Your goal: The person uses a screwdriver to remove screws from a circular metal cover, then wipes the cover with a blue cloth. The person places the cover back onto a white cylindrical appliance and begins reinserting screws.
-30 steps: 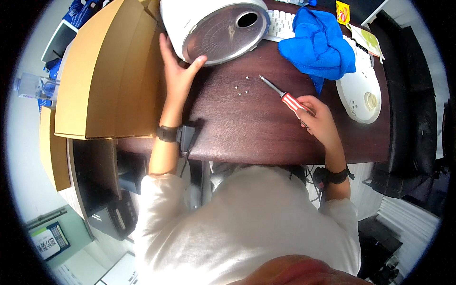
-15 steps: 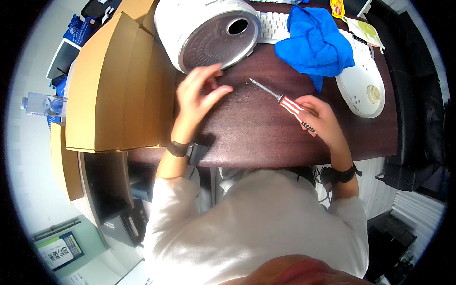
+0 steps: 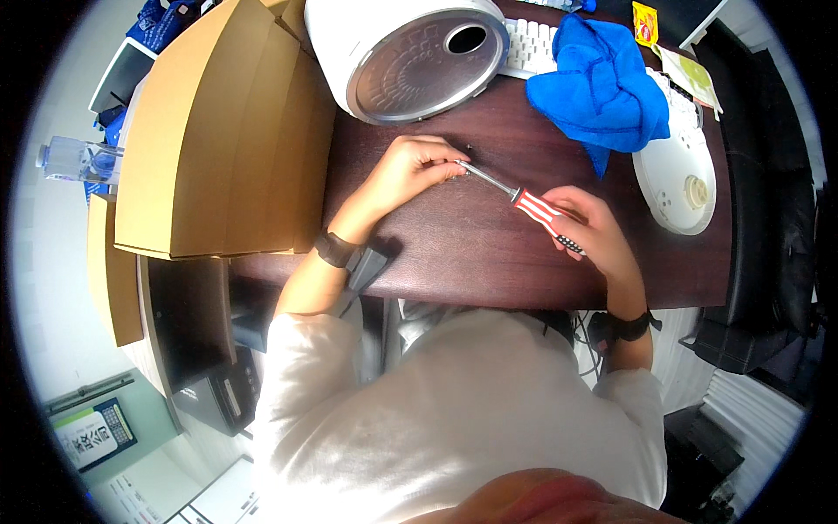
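Observation:
My right hand (image 3: 598, 229) grips a screwdriver (image 3: 534, 208) by its red-and-white striped handle, which has a dark, white-dotted end. The shaft slants up and left over the brown tabletop. At its tip, the thumb and fingertips of my left hand (image 3: 410, 173) are pinched together; whatever they hold there is too small to make out. One tiny dark piece (image 3: 469, 147) lies just beyond those fingertips. Behind my left hand sits a white rounded appliance (image 3: 428, 74), turned so that its round metal face with an oval hole points toward me.
A tall open cardboard box (image 3: 209, 148) stands on the left. At the back are a white keyboard (image 3: 530, 48) and a crumpled blue cloth (image 3: 602, 87). A white oval plastic cover (image 3: 668, 188) lies by the right edge, near a yellow packet (image 3: 645, 24).
My left hand has moved right and closed from a spread shape into a pinch at the screwdriver's tip. My right hand keeps hold of the screwdriver. The whole view has shifted slightly.

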Tool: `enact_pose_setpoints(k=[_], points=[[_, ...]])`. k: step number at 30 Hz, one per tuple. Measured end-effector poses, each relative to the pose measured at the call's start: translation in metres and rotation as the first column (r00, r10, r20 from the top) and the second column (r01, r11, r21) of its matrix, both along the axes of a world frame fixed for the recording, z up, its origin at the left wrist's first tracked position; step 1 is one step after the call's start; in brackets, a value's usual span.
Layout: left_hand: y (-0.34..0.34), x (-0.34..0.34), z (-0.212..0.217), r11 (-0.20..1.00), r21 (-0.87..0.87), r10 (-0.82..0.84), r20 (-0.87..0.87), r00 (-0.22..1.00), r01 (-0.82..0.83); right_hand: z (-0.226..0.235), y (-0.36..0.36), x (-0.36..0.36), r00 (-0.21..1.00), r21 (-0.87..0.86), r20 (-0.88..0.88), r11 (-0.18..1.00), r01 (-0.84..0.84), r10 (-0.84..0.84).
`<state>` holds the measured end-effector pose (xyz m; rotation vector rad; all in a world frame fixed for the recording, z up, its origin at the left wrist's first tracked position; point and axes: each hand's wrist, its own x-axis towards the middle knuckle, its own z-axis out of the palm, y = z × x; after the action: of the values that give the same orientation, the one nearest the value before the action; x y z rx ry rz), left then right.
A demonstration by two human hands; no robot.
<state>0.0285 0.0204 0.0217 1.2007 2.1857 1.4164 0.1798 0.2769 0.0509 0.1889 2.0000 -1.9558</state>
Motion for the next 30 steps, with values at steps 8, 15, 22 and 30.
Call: enact_pose_setpoints(k=[8, 15, 22, 30], points=[[-0.003, -0.001, -0.005, 0.999, -0.034, 0.014, -0.197, 0.98, -0.021, 0.0, 0.012, 0.011, 0.995, 0.013, 0.014, 0.995, 0.102, -0.102], [-0.003, 0.002, 0.004, 0.98, -0.188, 0.033, -0.151, 0.988, -0.062, 0.006, 0.004, 0.011, 0.96, -0.194, 0.096, 0.941, 0.278, -0.264], [-0.008, 0.001, 0.011, 0.98, 0.034, 0.196, -0.288, 0.937, -0.195, -0.01, -0.016, 0.001, 0.956, -0.327, -0.022, 0.906, 0.27, -0.293], [-0.04, -0.012, 0.01, 0.588, 0.574, 0.803, -0.328, 0.498, -0.569, -0.019, -0.044, -0.025, 0.984, -0.299, -0.044, 0.942, 0.151, -0.172]])
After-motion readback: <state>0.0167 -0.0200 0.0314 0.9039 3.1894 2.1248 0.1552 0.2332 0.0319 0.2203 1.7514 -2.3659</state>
